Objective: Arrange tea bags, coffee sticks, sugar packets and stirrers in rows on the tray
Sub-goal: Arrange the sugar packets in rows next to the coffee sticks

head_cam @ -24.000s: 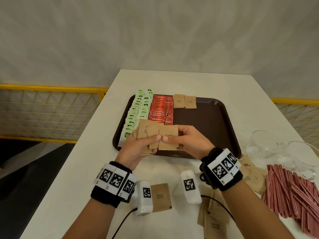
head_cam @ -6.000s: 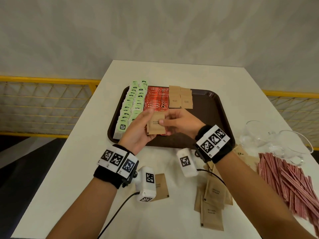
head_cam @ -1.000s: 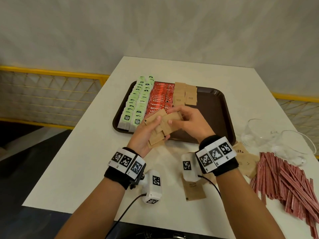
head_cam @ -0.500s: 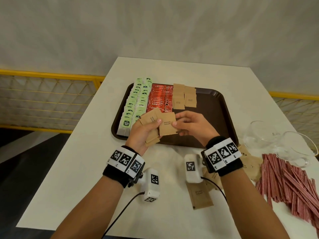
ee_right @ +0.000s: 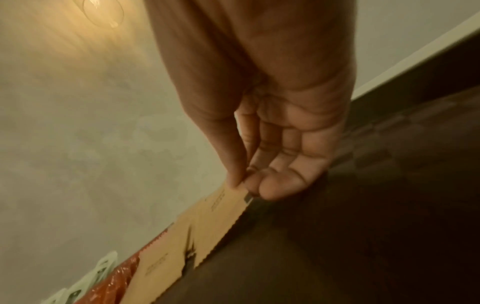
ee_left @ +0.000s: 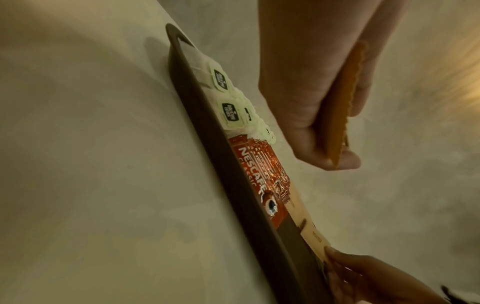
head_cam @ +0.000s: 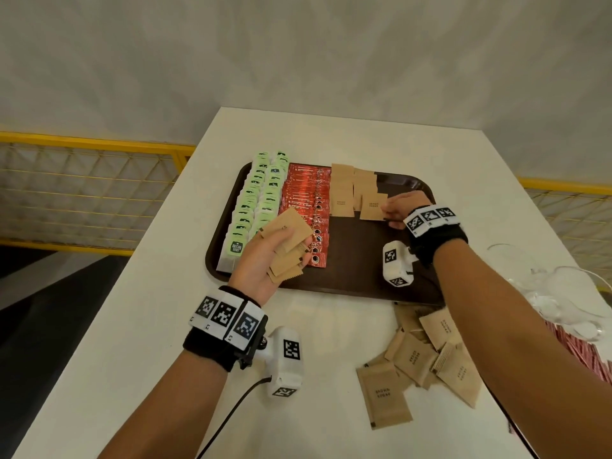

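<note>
Head view: right hand [head_cam: 399, 207] pinches a sugar packet [head_cam: 372, 207] onto the sugar rows near the tray's [head_cam: 364, 260] far edge; left hand [head_cam: 265, 260] grips a packet stack [head_cam: 286, 241] over the tray's near-left corner.

"NESCAFE" on coffee sticks [ee_left: 262, 181], "BROWN SUGAR" on sugar packets [head_cam: 384, 397]

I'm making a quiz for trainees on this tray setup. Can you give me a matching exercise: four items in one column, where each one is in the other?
Items
1. tea bags
2. coffee sticks
3. loose sugar packets
4. fanned sugar packets

Places
A. held in the left hand
B. leftmost rows on the tray
C. on the table, near side of the tray
D. on the tray, just right of the green rows

Pairs: 1-B, 2-D, 3-C, 4-A
</note>
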